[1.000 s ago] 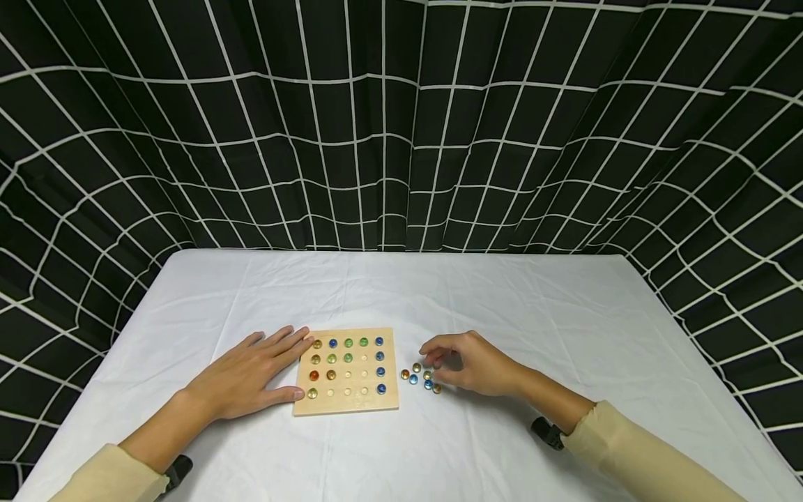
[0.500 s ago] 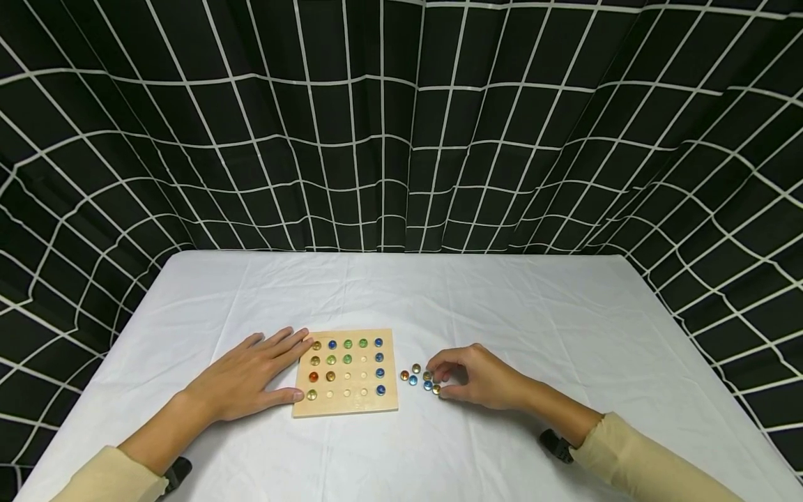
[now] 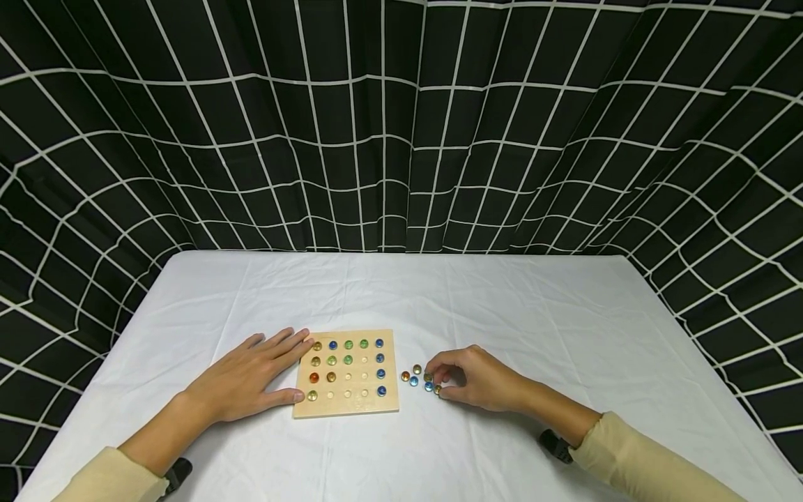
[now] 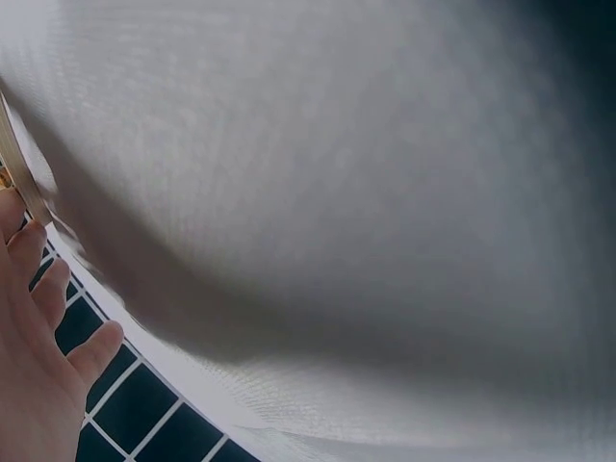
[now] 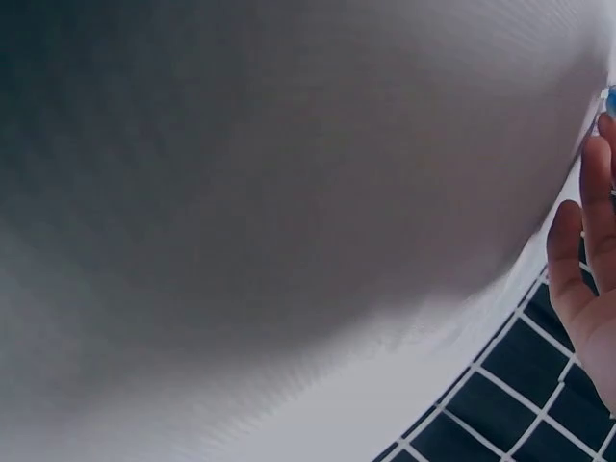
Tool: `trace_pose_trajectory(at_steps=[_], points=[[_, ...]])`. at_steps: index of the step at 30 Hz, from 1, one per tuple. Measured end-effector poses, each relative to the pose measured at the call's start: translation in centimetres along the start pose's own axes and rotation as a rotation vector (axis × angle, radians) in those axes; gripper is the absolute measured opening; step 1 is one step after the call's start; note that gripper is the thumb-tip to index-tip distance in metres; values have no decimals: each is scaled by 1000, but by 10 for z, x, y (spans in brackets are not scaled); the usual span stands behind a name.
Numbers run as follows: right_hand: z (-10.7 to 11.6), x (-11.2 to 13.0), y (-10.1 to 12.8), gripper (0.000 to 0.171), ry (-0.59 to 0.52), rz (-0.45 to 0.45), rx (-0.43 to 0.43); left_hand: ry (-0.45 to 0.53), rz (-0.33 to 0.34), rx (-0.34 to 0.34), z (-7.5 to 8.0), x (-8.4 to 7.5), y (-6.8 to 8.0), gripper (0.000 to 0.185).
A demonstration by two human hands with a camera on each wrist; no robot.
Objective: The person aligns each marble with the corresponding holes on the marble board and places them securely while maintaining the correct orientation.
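A light wooden board (image 3: 356, 404) with rows of shallow round hollows lies on the white cloth in the head view. Green, blue, gold and orange glass beads sit in many hollows. My left hand (image 3: 251, 376) lies spread along its left side, fingertips on the upper left corner and thumb at the lower left edge. Right of the board is a small cluster of loose beads, including a light blue bead (image 3: 414, 381) and an orange bead (image 3: 405, 376). My right hand (image 3: 479, 378) is over the cluster's right side, fingers bent, thumb tip at a gold bead (image 3: 438, 390).
A white cloth (image 3: 401, 293) covers the table. Behind and beside it hangs a black curtain (image 3: 401, 160) with a white grid. Both wrist views show mostly blurred cloth, with part of each hand at the outer edge.
Over the last second my right hand has shifted slightly toward me, and its thumb has come to the gold bead. My left hand and the board stay in place.
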State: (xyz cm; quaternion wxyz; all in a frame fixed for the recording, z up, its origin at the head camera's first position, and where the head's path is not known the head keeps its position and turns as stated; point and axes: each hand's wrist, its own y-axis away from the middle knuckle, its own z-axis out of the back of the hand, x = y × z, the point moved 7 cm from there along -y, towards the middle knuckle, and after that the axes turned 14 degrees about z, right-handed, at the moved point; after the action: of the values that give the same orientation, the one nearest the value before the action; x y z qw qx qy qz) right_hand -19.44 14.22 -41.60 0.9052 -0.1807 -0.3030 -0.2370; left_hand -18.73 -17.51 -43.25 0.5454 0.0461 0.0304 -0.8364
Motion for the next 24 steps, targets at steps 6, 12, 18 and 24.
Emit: trace_pose_trajectory(at_steps=[6, 12, 18, 24], points=[[3, 5, -5, 28, -43, 18, 10, -3, -2, -3, 0, 0, 0, 83], [2, 11, -16, 27, -90, 33, 5, -3, -1, -1, 0, 0, 1, 83], [-2, 18, -27, 26, -116, 34, 9, -5, 3, -2, 0, 0, 0, 83], [-8, 22, -39, 27, -145, 43, 13, 5, 4, 2, 0, 0, 0, 83]])
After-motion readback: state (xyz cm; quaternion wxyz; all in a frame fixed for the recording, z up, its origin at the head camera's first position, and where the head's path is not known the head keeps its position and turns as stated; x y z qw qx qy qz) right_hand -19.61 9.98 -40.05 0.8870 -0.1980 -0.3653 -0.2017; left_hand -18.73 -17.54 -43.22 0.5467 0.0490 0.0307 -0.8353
